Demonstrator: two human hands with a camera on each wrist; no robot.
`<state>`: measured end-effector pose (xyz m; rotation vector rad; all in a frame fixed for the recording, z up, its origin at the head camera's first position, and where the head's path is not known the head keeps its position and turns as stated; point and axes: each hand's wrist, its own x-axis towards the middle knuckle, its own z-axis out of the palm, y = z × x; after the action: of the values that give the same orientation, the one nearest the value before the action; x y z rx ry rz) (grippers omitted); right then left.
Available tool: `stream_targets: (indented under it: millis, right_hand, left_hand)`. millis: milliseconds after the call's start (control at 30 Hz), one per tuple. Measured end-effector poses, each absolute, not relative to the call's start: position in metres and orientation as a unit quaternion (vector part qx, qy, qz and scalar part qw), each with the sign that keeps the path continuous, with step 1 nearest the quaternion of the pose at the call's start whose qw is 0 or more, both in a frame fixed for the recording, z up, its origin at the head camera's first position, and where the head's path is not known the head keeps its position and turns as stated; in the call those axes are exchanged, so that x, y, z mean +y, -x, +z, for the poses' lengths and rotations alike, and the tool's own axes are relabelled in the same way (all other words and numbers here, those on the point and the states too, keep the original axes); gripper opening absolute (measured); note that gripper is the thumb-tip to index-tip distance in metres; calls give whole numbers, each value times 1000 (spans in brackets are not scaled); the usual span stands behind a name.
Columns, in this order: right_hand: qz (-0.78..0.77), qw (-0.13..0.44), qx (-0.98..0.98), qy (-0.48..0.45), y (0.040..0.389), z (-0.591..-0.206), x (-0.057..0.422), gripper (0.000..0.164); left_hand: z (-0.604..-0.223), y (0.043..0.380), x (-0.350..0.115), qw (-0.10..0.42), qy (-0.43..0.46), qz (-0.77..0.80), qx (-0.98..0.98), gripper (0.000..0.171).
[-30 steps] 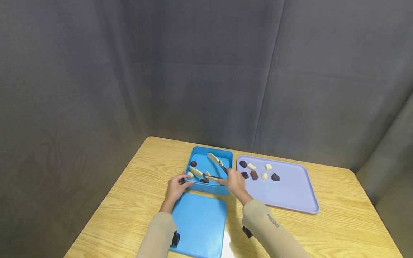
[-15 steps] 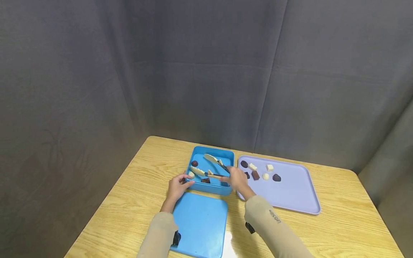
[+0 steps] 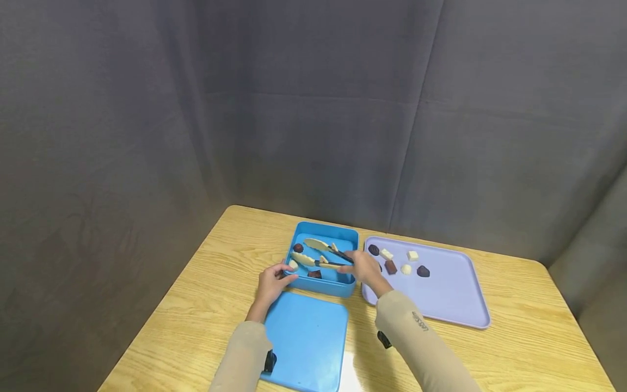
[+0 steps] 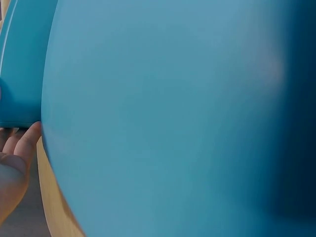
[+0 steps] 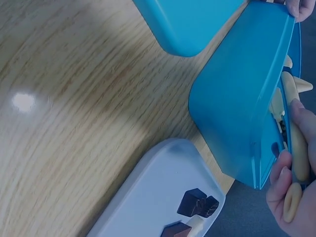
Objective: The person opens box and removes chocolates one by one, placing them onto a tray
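In the head view, my left hand (image 3: 271, 283) grips the near left corner of a blue box (image 3: 325, 287), thumb on its front wall. My right hand (image 3: 364, 268) holds cream-and-black tongs (image 3: 338, 252) above the box's interior. The tongs' two cream tips point left and stand apart, with nothing visible between them. Inside the box lie a dark round chocolate (image 3: 298, 247), a white chocolate (image 3: 293, 265) by the left corner and a brown chocolate (image 3: 315, 274) near the front wall. The right wrist view shows my right fingers (image 5: 280, 180) curled around the tongs' handle.
A lilac tray (image 3: 446, 288) with several dark, brown and white chocolates stands right of the box. The flat blue lid (image 3: 306, 340) lies in front of the box. All rest on a wooden table (image 3: 196, 305), with a grey curtain (image 3: 313, 109) behind.
The tongs' tips have come closer together over the box. My left hand keeps its place at the box corner. The whole head view has shifted slightly.
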<state>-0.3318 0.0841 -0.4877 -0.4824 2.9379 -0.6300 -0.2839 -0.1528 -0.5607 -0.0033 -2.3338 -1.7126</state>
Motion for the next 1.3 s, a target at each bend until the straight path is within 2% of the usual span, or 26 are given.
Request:
stream_targets:
  millis: [333, 633, 1300]
  right_hand:
    - [-201, 61, 962, 177, 336, -487, 86, 52]
    - [-198, 47, 960, 194, 335, -487, 84, 45]
    - [-246, 37, 948, 199, 324, -492, 88, 47]
  left_hand:
    - [-561, 284, -153, 123, 6, -587, -800, 21]
    - [-560, 283, -153, 130, 14, -594, -794, 21]
    - [-560, 282, -153, 129, 10, -587, -799, 21]
